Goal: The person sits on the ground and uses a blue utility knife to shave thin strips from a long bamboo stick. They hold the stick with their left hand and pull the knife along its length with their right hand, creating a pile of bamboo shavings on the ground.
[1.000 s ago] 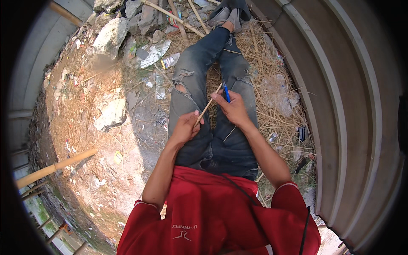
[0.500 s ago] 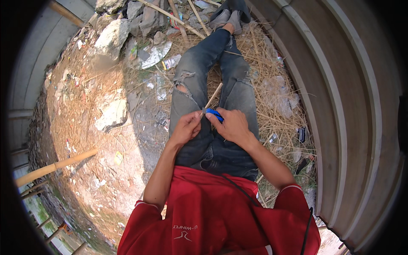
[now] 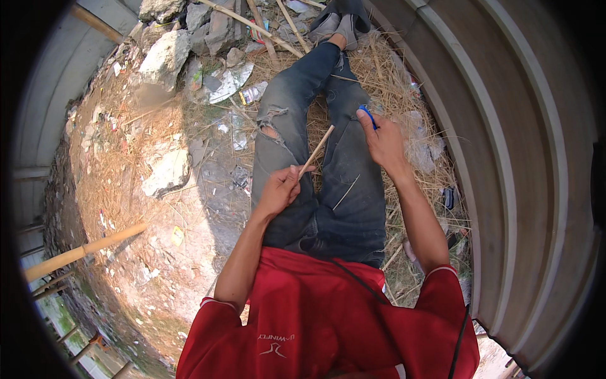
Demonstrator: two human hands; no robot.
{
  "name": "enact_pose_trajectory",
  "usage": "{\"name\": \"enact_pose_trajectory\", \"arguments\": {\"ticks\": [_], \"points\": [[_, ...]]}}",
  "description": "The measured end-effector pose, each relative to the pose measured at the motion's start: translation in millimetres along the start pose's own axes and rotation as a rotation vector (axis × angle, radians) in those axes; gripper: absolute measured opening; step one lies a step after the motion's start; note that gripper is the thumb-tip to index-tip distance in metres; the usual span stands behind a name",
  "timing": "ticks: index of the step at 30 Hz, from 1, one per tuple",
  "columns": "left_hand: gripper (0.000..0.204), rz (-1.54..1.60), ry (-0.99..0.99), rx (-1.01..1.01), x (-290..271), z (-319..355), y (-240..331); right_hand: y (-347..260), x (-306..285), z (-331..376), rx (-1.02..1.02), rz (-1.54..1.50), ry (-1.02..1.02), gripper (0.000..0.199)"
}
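My left hand (image 3: 279, 191) pinches the lower end of a thin pale wooden stick (image 3: 319, 148), which slants up and to the right over the gap between my thighs. Farther out, above my right knee, my right hand (image 3: 385, 140) is closed round a blue-handled cutter knife (image 3: 368, 116); its blade cannot be made out. The knife is apart from the stick. A thin pale sliver (image 3: 346, 192) rests on my right thigh, on the dark, torn jeans (image 3: 358, 218).
Corrugated metal sheeting (image 3: 505, 158) rises close on my right. Dry straw (image 3: 394, 69) lies along my legs. To the left are rubble, a pale rock (image 3: 167, 172), litter and a bamboo pole (image 3: 85, 251). Larger stones (image 3: 165, 60) lie at the far left.
My right hand with the knife has moved away from the stick, outward and to the right. The left hand stays nearly in place. A pale sliver now shows on my right thigh.
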State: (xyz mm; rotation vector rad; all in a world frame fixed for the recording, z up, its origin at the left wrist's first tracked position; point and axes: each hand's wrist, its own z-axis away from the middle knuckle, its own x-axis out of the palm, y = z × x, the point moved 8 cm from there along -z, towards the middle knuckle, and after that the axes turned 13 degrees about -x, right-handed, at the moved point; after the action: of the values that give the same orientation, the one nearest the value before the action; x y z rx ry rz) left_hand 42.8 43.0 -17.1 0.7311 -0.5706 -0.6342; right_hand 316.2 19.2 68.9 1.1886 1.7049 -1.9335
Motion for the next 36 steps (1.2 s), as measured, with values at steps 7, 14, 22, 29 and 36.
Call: {"name": "enact_pose_trajectory", "arguments": {"ticks": [7,14,22,29,36], "points": [[0.038,0.072,0.068,0.047,-3.1,-4.8,7.3,-39.2,49.3,35.0,-0.153,-0.080,-0.141,0.055],[0.036,0.090,0.099,0.075,-7.3,-8.0,-2.0,-54.4,84.5,68.1,-0.256,0.094,-0.312,0.053],[0.038,-0.038,0.055,0.080,-2.2,0.1,-6.6,77.3,-9.7,-17.0,0.122,0.105,0.145,0.064],[0.037,0.090,-0.019,0.053,0.3,-5.0,6.0,18.8,34.8,6.4,-0.029,-0.423,-0.011,0.044],[0.035,0.087,-0.031,0.069,-4.2,-7.3,4.3,-24.4,125.2,36.6,-0.071,-0.941,-0.028,0.030]]}}
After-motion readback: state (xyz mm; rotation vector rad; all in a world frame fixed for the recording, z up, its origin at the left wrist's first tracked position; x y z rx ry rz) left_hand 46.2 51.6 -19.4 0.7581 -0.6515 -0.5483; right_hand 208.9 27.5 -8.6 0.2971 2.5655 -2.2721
